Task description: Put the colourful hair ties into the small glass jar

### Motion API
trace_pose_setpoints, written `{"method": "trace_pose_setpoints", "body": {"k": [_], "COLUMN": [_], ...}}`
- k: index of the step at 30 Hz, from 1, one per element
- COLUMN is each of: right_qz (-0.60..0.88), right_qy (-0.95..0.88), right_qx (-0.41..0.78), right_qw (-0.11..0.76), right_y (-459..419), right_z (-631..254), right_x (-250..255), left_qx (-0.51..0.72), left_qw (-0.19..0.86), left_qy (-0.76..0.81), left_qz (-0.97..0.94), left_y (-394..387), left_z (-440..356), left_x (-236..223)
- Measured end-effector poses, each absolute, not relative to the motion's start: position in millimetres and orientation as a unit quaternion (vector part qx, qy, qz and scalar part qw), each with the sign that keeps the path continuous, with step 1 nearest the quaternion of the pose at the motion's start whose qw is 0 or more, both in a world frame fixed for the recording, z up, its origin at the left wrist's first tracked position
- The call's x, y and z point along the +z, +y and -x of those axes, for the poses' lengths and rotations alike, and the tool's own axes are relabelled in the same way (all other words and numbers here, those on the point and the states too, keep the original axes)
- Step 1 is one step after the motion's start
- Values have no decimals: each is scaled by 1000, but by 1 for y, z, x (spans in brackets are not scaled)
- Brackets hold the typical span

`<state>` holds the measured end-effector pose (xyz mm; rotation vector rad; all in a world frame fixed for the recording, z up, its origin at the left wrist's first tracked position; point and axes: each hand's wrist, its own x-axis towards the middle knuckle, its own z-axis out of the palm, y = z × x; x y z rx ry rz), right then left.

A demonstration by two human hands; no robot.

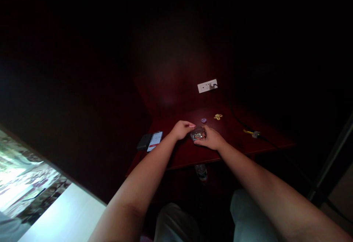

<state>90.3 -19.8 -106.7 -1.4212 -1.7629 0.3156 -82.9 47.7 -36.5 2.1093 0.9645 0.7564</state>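
A small clear container (198, 134) with colourful bits inside stands on the dark red table (234, 139). My right hand (211, 139) is wrapped round its right side. My left hand (182, 128) is curled just to its left, fingertips at the container's top edge; what they pinch, if anything, is too small to make out. A small purple round lid (203, 120) lies just behind the container, and a yellow bunch of small rings (218, 116) lies further back.
A phone (154, 141) and a dark wallet-like thing (143, 142) lie at the table's left edge. A white wall socket (207, 86) holds a plug whose black cable (239, 122) runs right, past a yellow-grey tool (252, 133). A bottle (202, 172) stands under the table.
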Motion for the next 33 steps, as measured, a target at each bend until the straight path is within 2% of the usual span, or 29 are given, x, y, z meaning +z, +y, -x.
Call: {"method": "trace_pose_setpoints", "body": {"k": [16,22,29,33], "right_qz": [563,561,572,571], "right_qy": [-703,-705,-697,-697], "right_qx": [126,120,126,127], "right_qw": [415,417,413,415], "right_y": [-19,-17,-20,-20], "right_z": [-91,-91,-90,-89], "right_x": [-108,-110,-106,-106], "left_qx": [218,201,228,265], "left_qw": [358,308,307,346], "left_qy": [395,397,400,384], "left_qz": [-817,-841,-833,-813], "left_y": [54,56,57,57], "left_z": [78,76,77,81], "left_x": [-28,-22,-22,-23]}}
